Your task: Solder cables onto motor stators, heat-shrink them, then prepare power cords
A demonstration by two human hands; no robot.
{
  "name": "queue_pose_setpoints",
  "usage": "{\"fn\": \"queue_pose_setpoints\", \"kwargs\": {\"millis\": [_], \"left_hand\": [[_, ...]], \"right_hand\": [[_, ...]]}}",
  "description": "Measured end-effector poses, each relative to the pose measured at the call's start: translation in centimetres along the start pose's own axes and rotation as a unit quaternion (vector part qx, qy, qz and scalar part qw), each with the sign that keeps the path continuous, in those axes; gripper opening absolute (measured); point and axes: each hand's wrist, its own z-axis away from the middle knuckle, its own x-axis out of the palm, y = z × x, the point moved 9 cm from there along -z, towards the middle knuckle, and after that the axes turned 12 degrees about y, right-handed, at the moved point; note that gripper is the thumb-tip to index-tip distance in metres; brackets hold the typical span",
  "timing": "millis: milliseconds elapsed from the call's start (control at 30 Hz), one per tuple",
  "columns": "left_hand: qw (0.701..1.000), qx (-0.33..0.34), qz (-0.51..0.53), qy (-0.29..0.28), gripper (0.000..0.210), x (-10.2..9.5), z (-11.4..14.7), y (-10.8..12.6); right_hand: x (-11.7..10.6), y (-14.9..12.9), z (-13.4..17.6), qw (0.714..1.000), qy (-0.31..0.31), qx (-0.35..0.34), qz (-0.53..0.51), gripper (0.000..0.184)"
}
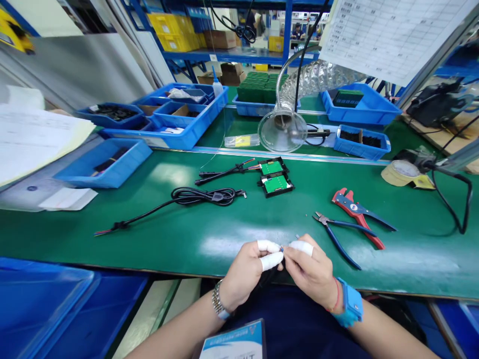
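My left hand [242, 271], with white tape on its thumb and a finger, pinches small coloured wire ends [282, 249] just over the bench's front edge. My right hand [311, 271], a taped finger raised, pinches the same wires from the other side, fingertips almost touching. Something black, perhaps their cable, hangs below the hands, mostly hidden. Right of my hands lie diagonal cutters [339, 237] with blue handles and a red and blue wire stripper [359, 217]. Ahead, a coiled black cable [204, 197] and two black housings with green circuit boards [276, 183] lie on the bench.
Blue bins [202, 124] stand at the back left, and a tray of stacked green boards [262, 89] at the back. A clear fume hood [283, 132] on a flexible duct hangs over the middle. A tape roll [402, 172] lies at right.
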Motion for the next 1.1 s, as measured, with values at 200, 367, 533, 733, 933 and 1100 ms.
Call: {"fn": "queue_pose_setpoints", "kwargs": {"millis": [200, 367, 533, 733, 933, 1100], "left_hand": [[0.999, 0.019, -0.022, 0.019, 0.011, -0.4, 0.2, 0.2], [0.987, 0.091, -0.123, 0.058, 0.011, -1.0, 0.3, 1.5], [0.964, 0.147, -0.212, 0.062, 0.008, -0.5, 0.8, 2.5], [0.945, 0.187, -0.261, 0.061, 0.008, -0.1, 1.3, 2.9], [0.938, 0.198, -0.279, 0.057, 0.009, 0.1, 1.5, 3.0], [0.931, 0.212, -0.290, 0.060, 0.010, 0.1, 1.6, 3.1]], "right_hand": [[0.5, -1.2, 1.7, 0.989, -0.053, -0.127, 0.061, 0.041], [-0.1, 0.3, 0.8, 0.996, -0.094, 0.006, 0.001, 0.033], [-0.8, 1.3, -0.6, 0.986, -0.130, 0.094, -0.048, 0.019], [-0.3, 0.8, -0.8, 0.988, -0.153, 0.028, -0.018, 0.018], [-0.1, 0.4, -0.5, 0.987, -0.162, 0.003, 0.005, 0.017], [-0.1, 0.3, -0.3, 0.987, -0.159, -0.007, 0.019, 0.017]]}}
